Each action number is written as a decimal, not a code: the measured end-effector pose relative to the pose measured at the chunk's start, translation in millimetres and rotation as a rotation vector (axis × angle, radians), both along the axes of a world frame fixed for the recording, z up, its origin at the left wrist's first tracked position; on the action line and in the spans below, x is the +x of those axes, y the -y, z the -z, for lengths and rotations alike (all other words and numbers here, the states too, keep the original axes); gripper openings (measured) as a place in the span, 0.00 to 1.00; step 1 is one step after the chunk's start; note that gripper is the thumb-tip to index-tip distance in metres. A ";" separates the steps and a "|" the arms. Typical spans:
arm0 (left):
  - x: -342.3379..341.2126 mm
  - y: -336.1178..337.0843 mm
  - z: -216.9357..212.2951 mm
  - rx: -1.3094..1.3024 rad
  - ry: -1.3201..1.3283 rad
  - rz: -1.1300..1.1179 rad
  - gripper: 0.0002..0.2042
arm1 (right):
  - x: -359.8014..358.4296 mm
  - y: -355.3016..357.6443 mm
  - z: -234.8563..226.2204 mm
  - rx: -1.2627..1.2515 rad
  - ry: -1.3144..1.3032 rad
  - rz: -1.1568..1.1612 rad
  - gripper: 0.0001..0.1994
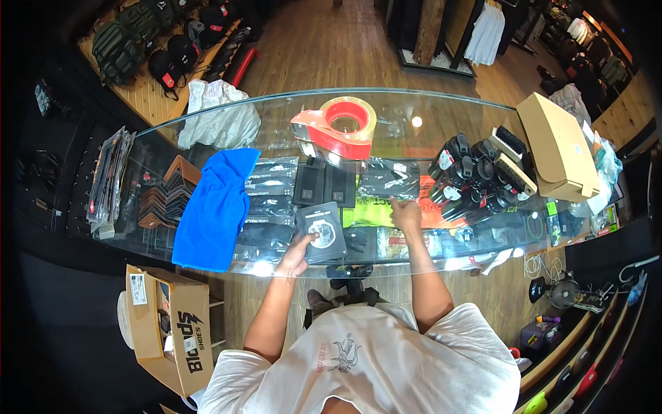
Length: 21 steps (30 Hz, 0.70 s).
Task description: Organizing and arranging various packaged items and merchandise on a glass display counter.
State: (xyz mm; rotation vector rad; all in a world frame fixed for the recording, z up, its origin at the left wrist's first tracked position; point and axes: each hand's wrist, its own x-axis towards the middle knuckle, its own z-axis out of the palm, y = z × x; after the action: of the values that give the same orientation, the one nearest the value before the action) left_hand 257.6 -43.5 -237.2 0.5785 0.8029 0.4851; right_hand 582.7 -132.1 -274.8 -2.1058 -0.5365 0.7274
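Dark flat packet (322, 232) — gripped by left hand (298, 254); right hand (405, 214) outstretched, fingers loose.

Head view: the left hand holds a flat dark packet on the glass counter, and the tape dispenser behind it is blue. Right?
Not quite. In the head view the tape dispenser is red, not blue; the blue thing is a cloth further left. The left hand does hold the flat dark packet on the glass counter.

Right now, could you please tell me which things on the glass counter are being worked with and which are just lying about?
In hand:
- dark flat packet, held by the left hand
- black plastic bag, touched by the right hand

Lying about:
- tape dispenser
- blue cloth
- cardboard box
- white bag
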 end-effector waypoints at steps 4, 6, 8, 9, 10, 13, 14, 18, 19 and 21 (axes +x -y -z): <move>8.9 5.5 -9.2 0.054 -0.051 0.044 0.23 | -7.5 9.4 -26.1 -0.038 0.591 -0.192 0.20; 9.2 3.1 -3.2 0.091 -0.109 0.069 0.23 | -10.0 5.1 -25.1 0.003 0.710 -0.330 0.25; 10.2 0.7 4.4 0.077 -0.119 0.073 0.23 | -10.1 -0.2 -21.5 0.005 0.768 -0.326 0.25; 10.6 0.5 5.6 0.062 -0.126 0.078 0.22 | -8.8 -3.1 -18.6 0.003 0.828 -0.323 0.24; 11.1 0.7 6.9 0.062 -0.129 0.077 0.22 | -5.7 -6.6 -16.2 0.013 0.819 -0.328 0.24; 21.2 4.9 -6.8 0.013 -0.041 0.114 0.22 | 12.2 -12.1 -0.6 0.053 0.856 -0.320 0.23; 21.3 6.1 -7.5 0.014 -0.044 0.111 0.22 | 11.3 -13.3 -2.7 0.056 0.854 -0.323 0.23; 19.8 11.2 -7.8 0.025 -0.056 0.085 0.22 | 11.8 -8.8 -3.2 0.068 0.878 -0.321 0.22; 19.3 12.0 -7.0 0.025 -0.053 0.081 0.22 | 12.1 -4.5 -1.0 0.075 0.897 -0.332 0.22; 14.3 12.8 -1.1 0.014 -0.047 0.064 0.22 | 3.1 9.3 -2.8 0.079 0.903 -0.351 0.22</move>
State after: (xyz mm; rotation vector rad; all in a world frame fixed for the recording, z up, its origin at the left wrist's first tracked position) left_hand 271.9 -56.3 -236.1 0.6280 0.8234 0.4201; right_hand 585.8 -141.4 -272.0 -2.2110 -1.4114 -0.1250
